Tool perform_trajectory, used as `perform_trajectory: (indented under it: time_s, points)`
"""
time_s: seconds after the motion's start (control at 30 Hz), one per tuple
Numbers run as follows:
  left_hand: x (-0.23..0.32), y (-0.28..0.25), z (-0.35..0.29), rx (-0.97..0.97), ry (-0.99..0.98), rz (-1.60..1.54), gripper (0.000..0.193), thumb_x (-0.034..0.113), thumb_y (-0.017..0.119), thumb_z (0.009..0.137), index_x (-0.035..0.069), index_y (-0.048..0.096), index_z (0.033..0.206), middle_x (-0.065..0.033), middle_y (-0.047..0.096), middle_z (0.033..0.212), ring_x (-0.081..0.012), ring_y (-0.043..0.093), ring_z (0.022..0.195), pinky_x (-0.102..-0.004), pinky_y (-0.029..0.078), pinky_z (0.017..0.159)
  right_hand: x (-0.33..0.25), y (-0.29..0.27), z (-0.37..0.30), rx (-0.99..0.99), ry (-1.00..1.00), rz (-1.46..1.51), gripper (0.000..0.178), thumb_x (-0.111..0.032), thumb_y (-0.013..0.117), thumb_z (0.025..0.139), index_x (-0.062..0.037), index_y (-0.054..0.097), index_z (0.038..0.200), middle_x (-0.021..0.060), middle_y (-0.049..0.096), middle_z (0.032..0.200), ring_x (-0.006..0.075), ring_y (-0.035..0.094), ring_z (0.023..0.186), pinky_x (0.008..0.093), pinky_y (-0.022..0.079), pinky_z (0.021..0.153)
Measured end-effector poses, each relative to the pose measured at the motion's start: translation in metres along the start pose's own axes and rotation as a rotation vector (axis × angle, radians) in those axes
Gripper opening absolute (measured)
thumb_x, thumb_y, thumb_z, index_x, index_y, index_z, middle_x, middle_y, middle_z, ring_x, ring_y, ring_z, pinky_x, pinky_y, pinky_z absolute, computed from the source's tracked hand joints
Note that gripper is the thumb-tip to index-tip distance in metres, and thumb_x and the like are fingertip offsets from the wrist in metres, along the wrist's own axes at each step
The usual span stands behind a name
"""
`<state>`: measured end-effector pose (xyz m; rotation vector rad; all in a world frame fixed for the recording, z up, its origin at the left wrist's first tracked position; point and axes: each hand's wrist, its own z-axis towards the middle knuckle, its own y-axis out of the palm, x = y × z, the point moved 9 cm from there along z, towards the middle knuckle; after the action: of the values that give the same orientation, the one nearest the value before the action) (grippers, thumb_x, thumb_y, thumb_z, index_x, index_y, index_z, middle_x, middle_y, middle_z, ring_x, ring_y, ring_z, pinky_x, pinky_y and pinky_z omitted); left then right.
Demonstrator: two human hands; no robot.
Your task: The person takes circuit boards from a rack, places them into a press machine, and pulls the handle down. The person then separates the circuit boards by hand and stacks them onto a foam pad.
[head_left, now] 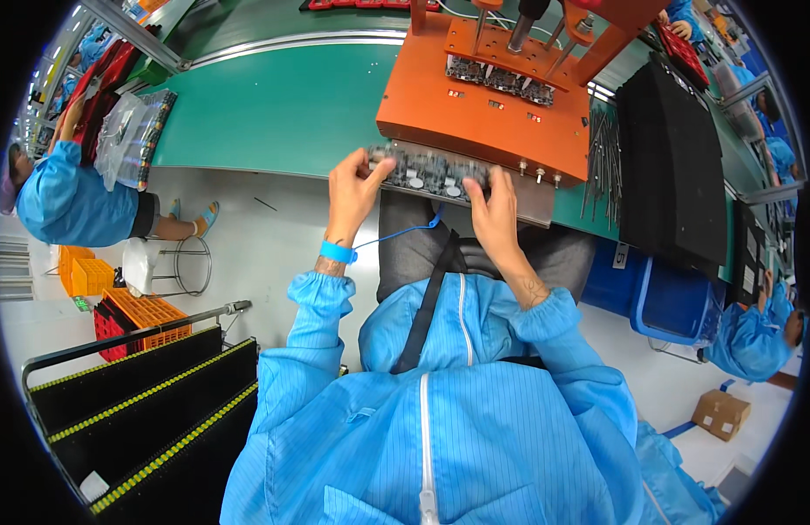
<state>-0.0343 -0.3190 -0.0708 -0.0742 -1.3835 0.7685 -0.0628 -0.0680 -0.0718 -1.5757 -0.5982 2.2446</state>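
I hold a panel of joined circuit boards (427, 173) by its two ends, just in front of an orange press machine (422, 92). My left hand (352, 188) grips the left end, its thumb on top. At the right end, my right hand (494, 210) pinches the panel between thumb and fingers. The panel is slightly blurred and shows round silvery parts along its near side. It is over or against a metal plate (536, 206) at the machine's front; contact cannot be told. More circuit boards (501, 79) sit under the machine's raised upper plate. A blue wrist strap (338, 252) circles my left wrist.
Thin dark rods (603, 162) and a stack of black sheets (667, 157) lie right of the machine. The green bench (247, 114) extends left. A blue bin (676, 297) stands below right; a black rack (160, 411) is at lower left. A co-worker (81, 197) works at left.
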Motion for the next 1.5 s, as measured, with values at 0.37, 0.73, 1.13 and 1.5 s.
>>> perform_trajectory:
  time_s: [0.37, 0.73, 1.13, 1.5]
  points:
    - [-0.001, 0.006, -0.045, -0.077, 0.190, -0.056, 0.039, -0.008, 0.064, 0.072, 0.004, 0.060, 0.109, -0.0150, 0.062, 0.104, -0.0352, 0.058, 0.103, -0.0388, 0.046, 0.087, -0.057, -0.031, -0.034, -0.019, -0.668, -0.102, 0.019, 0.002, 0.063, 0.060, -0.0045, 0.059, 0.078, 0.0076, 0.062, 0.087, 0.0269, 0.061, 0.090, 0.0374, 0.048, 0.076]
    - [0.047, -0.012, -0.014, -0.363, 0.396, 0.236, 0.009, -0.007, 0.062, 0.078, 0.000, 0.064, 0.084, -0.0116, 0.056, 0.081, -0.0265, 0.055, 0.074, -0.0343, 0.045, 0.066, 0.045, -0.155, -0.099, 0.252, 0.416, 1.382, 0.045, -0.001, 0.067, 0.083, -0.0016, 0.049, 0.124, 0.0104, 0.057, 0.124, 0.0176, 0.060, 0.104, 0.0335, 0.050, 0.089]
    - [0.150, -0.001, 0.013, -0.445, 0.174, -0.057, 0.003, 0.000, 0.057, 0.088, 0.000, 0.060, 0.087, -0.0059, 0.054, 0.082, -0.0130, 0.051, 0.073, -0.0255, 0.042, 0.063, 0.034, -0.472, 0.032, 0.761, -0.095, -0.156, 0.016, -0.005, 0.060, 0.092, 0.0035, 0.060, 0.105, 0.0060, 0.065, 0.090, 0.0143, 0.060, 0.082, 0.0259, 0.046, 0.078]
    - [0.180, 0.259, -0.152, -0.802, -0.887, -1.347, 0.017, 0.015, 0.046, 0.099, 0.015, 0.046, 0.116, 0.0000, 0.047, 0.080, -0.0123, 0.043, 0.063, -0.0328, 0.040, 0.071, 0.120, -0.436, 0.133, 0.196, -0.270, -0.826, 0.036, 0.005, 0.051, 0.083, -0.0033, 0.059, 0.117, 0.0168, 0.056, 0.121, 0.0356, 0.050, 0.117, 0.0419, 0.040, 0.102]
